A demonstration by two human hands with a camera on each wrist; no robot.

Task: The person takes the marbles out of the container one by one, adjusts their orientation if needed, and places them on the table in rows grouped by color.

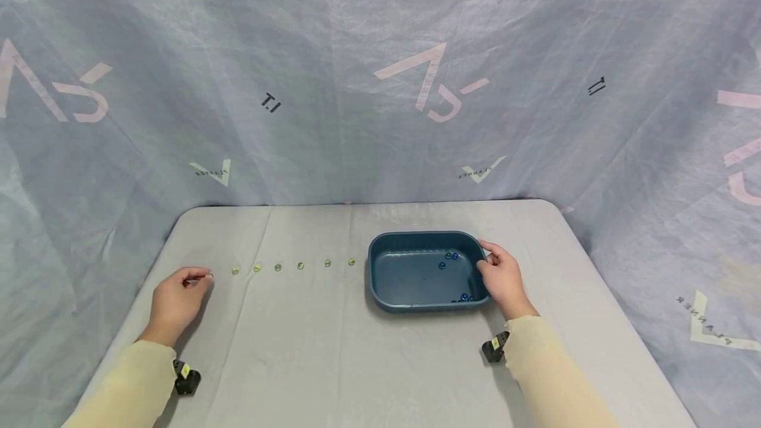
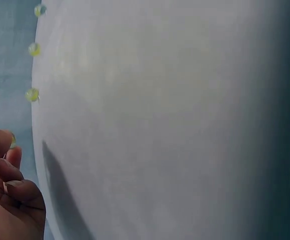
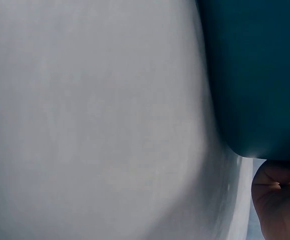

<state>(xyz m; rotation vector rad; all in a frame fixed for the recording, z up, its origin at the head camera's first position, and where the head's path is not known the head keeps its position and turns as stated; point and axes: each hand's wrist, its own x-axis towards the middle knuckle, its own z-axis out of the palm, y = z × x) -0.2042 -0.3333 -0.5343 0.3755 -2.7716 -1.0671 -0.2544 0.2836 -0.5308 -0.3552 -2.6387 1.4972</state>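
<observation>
At the left end of a row of marbles, my left hand pinches a marble between thumb and fingertips. The row beside it holds several clear marbles with yellow-green swirls, spaced apart; the nearest marble lies just right of the hand. My right hand grips the right rim of a dark teal plastic tub, thumb on the inner side. Inside the tub, several blue marbles sit toward the right. In the right wrist view the tub's outer wall shows above the hand, whose fingers are partly hidden.
A pale cloth covers the table, with rounded far corners. Grey printed curtains hang behind it and along both sides. Each wrist carries a small black camera.
</observation>
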